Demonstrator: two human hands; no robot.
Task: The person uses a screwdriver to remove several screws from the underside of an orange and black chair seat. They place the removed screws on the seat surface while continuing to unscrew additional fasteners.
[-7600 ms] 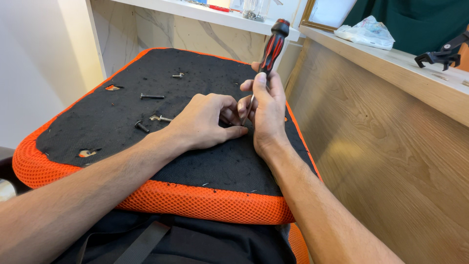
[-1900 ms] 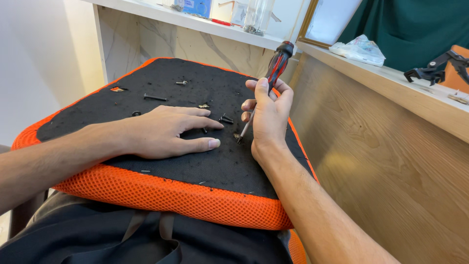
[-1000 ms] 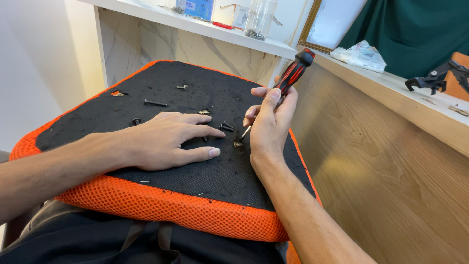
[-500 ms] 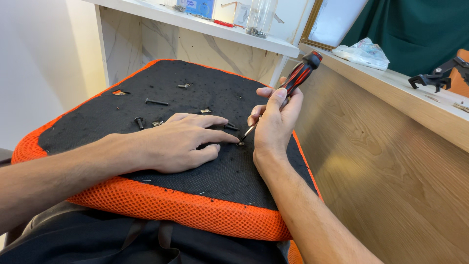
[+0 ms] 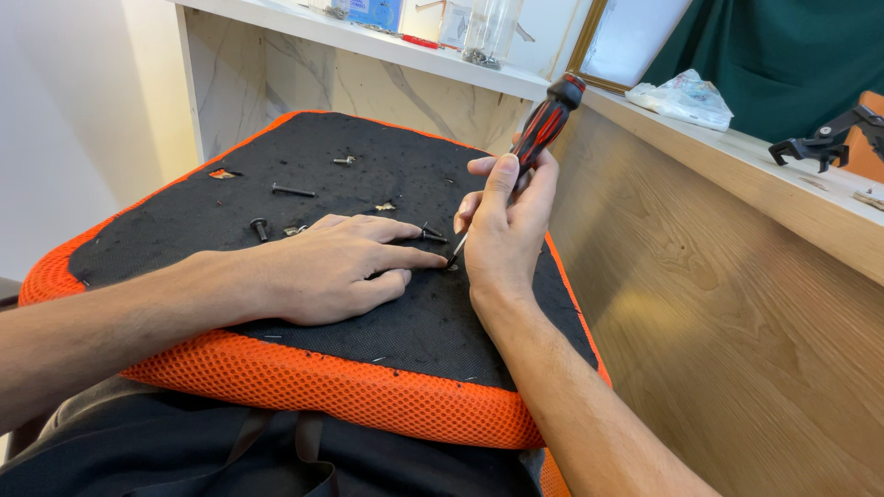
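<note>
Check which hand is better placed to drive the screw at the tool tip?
Right, probably: the right hand already grips the screwdriver, tip down on the seat underside. The left hand lies flat, forefinger steadying beside the tip.

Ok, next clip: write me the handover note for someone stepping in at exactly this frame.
Right hand: grips the red-and-black screwdriver, tip down on the seat cushion underside.
Left hand: flat on the black fabric, index finger pointing at the tip.
Loose: bolts at on the fabric.
Done: cannot tell.
Left: those bolts lie unfitted.
</note>
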